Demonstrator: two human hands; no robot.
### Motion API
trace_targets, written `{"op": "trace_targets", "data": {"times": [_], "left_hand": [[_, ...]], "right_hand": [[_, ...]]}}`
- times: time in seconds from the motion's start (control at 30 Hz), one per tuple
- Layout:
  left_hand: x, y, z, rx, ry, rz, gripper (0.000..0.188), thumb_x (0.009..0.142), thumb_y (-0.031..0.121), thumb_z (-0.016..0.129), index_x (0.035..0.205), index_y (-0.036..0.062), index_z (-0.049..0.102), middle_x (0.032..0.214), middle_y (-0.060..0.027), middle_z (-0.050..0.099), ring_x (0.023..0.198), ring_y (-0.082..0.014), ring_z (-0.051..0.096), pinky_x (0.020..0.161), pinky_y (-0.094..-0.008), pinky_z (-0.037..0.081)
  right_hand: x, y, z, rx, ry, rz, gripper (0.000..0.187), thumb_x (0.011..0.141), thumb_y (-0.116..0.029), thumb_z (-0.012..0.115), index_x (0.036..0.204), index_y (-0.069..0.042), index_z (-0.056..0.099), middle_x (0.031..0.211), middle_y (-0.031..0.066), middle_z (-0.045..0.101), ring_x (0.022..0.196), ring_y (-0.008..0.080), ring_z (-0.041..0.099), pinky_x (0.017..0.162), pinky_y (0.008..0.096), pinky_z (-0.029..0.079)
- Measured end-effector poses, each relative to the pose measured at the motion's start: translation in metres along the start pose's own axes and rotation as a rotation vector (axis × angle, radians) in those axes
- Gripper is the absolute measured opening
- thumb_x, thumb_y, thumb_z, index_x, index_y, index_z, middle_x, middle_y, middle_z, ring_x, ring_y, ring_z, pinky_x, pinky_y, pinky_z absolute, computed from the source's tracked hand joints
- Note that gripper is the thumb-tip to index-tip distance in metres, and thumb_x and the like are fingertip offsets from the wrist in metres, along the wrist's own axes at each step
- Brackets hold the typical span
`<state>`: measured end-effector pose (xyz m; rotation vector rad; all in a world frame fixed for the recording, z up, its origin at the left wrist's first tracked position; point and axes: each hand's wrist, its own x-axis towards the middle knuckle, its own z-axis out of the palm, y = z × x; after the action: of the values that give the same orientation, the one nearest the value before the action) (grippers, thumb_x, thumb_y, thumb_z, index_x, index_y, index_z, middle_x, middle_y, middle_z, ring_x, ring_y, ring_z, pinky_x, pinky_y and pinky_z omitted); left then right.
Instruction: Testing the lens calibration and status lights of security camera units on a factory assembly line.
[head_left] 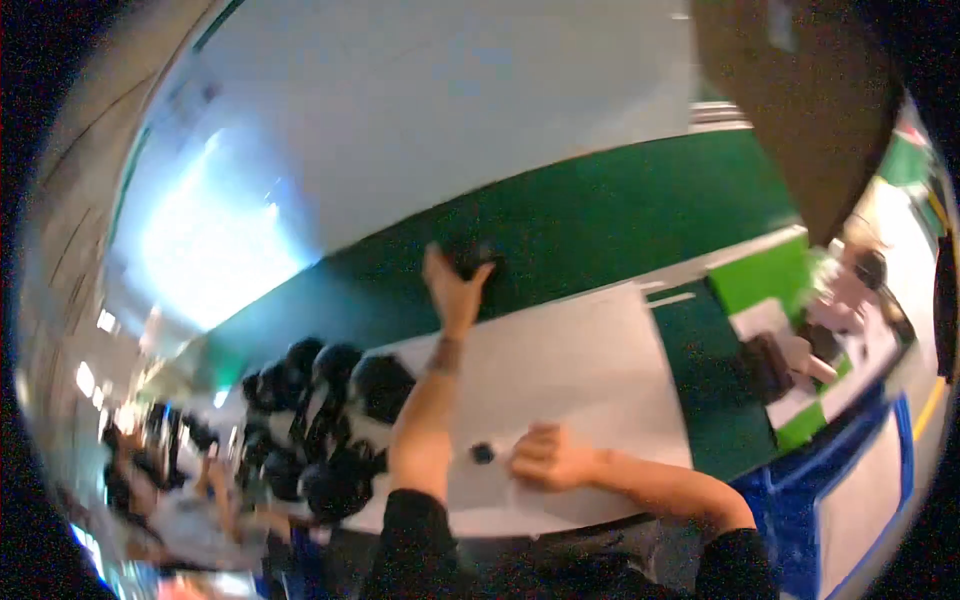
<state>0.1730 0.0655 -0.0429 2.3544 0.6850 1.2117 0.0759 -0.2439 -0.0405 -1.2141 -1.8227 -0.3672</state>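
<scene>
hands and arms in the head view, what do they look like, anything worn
Both arms wear short black sleeves that end above the elbow, leaving the forearms bare. The left hand and right hand are bare, no gloves. A dark band or marking circles the left wrist; blur hides which.

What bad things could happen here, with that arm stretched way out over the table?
The left hand reaches far past the white table and grips a dark round thing; held that far out, it might slip and drop. The forearm passes close beside the pile of black round things, so pulling back could knock some over. The small black piece by the right hand might get bumped off the table.
</scene>
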Motion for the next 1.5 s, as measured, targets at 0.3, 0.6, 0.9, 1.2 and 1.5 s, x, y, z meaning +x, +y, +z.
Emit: {"op": "trace_targets", "data": {"times": [0.3, 0.6, 0.9, 1.2, 1.5], "left_hand": [[-0.055, 0.057, -0.043, -0.106, 0.029, 0.229, 0.093, 0.081, 0.015, 0.074, 0.15, -0.008, 0.017, 0.151, -0.0318, 0.025, 0.14, -0.0475, 0.028, 0.116, -0.0452, 0.031], [-0.211, 0.086, -0.23, -0.272, -0.054, 0.157, 0.058, 0.082, 0.013, 0.074, 0.132, -0.0031, 0.05, 0.135, -0.0241, 0.052, 0.125, -0.0405, 0.049, 0.106, -0.0494, 0.04], [-0.25, 0.003, -0.358, 0.547, 0.527, -0.222, 0.092, 0.071, 0.024, 0.088, 0.145, 0.0, 0.038, 0.148, -0.0255, 0.03, 0.138, -0.0461, 0.031, 0.108, -0.0546, 0.034], [-0.246, -0.011, -0.352, 0.629, 0.521, -0.377, 0.116, 0.059, 0.032, 0.095, 0.15, 0.0053, 0.028, 0.153, -0.025, 0.021, 0.141, -0.0473, 0.027, 0.111, -0.0566, 0.032], [-0.268, -0.059, -0.39, 0.329, 0.382, -0.241, 0.117, 0.061, 0.024, 0.092, 0.151, 0.0078, 0.02, 0.154, -0.0217, 0.02, 0.141, -0.0423, 0.025, 0.114, -0.0531, 0.03]], "right_hand": [[0.008, 0.02, -0.011, -0.041, 0.005, 0.313, 0.024, 0.063, -0.003, 0.07, 0.081, -0.012, 0.057, 0.067, 0.0034, 0.056, 0.057, 0.0236, 0.057, 0.058, 0.0369, 0.045], [-0.009, 0.022, 0.014, 0.049, 0.021, 0.567, 0.01, 0.078, 0.0, 0.068, 0.083, -0.004, 0.06, 0.07, 0.0075, 0.058, 0.055, 0.0199, 0.053, 0.054, 0.0332, 0.044], [-0.014, 0.027, 0.026, 0.078, 0.006, 0.621, 0.014, 0.077, 0.0, 0.069, 0.088, -0.004, 0.062, 0.075, 0.0136, 0.063, 0.063, 0.0308, 0.061, 0.059, 0.0382, 0.049], [-0.013, 0.025, 0.02, 0.033, -0.077, 0.646, 0.014, 0.076, 0.002, 0.068, 0.086, -0.003, 0.06, 0.075, 0.014, 0.063, 0.064, 0.0311, 0.062, 0.06, 0.0375, 0.05], [-0.002, 0.018, 0.014, 0.095, -0.095, 0.69, 0.014, 0.078, 0.001, 0.07, 0.089, -0.003, 0.063, 0.074, 0.013, 0.062, 0.064, 0.0284, 0.062, 0.06, 0.0355, 0.05]]}}
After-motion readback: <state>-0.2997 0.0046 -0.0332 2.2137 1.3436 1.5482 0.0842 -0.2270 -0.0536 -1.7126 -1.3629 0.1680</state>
